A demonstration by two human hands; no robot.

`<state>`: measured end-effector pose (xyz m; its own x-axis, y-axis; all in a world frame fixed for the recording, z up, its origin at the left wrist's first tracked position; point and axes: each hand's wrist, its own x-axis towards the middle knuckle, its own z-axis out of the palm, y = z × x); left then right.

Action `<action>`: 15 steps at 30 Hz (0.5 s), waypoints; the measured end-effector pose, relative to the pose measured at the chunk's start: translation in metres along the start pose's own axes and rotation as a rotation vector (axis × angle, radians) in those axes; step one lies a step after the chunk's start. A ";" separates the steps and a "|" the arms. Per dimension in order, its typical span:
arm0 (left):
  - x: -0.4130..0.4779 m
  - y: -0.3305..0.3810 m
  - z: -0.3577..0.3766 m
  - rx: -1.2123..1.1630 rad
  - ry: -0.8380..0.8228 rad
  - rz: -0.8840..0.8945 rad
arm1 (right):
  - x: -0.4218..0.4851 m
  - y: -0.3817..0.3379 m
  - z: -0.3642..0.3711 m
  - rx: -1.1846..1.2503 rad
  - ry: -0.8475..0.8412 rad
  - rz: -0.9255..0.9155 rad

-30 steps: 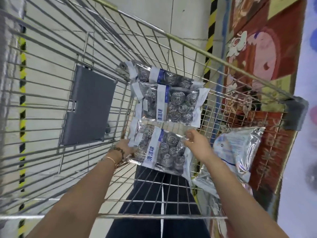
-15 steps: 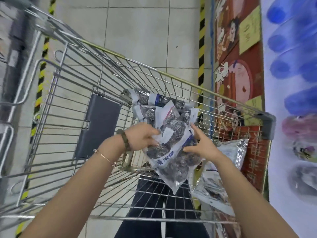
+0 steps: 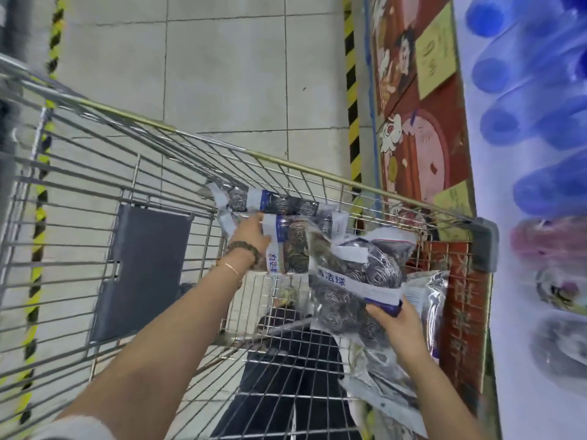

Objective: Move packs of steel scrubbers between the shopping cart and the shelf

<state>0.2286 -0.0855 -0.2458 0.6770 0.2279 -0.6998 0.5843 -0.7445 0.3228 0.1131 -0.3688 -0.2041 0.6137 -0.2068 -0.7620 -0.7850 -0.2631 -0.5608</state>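
Observation:
A wire shopping cart [image 3: 286,161] fills the lower view. My right hand [image 3: 392,322] grips the lower edge of a clear pack of steel scrubbers [image 3: 359,281], lifted above the cart's right side. My left hand [image 3: 251,233] reaches to a second scrubber pack [image 3: 293,246] leaning upright in the cart and holds its left edge. A third pack [image 3: 273,201] lies behind it against the cart's far wall. Another silvery pack [image 3: 435,290] shows at the cart's right wall.
A grey fold-down flap [image 3: 143,268] sits on the cart's left side. A red decorated shelf end [image 3: 419,128] and blurred blue goods [image 3: 524,100] stand at the right. Yellow-black floor tape [image 3: 352,100] runs along the tiled aisle.
My right hand has carried the lifted pack rightward and now holds it alone. My left hand let go of it and moved forward to the second pack in the cart.

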 end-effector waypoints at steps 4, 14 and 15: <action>0.038 -0.021 0.018 -0.319 0.088 -0.289 | 0.003 0.000 0.000 0.059 0.104 -0.020; 0.065 -0.075 0.067 -0.665 0.264 -0.675 | 0.016 0.012 0.018 0.116 0.137 0.069; 0.062 -0.079 0.070 -0.693 0.241 -0.663 | 0.017 0.012 0.021 0.120 0.129 0.067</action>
<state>0.1936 -0.0569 -0.3596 0.1463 0.6450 -0.7500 0.9587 0.0945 0.2683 0.1125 -0.3560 -0.2304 0.5591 -0.3411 -0.7557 -0.8244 -0.1321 -0.5503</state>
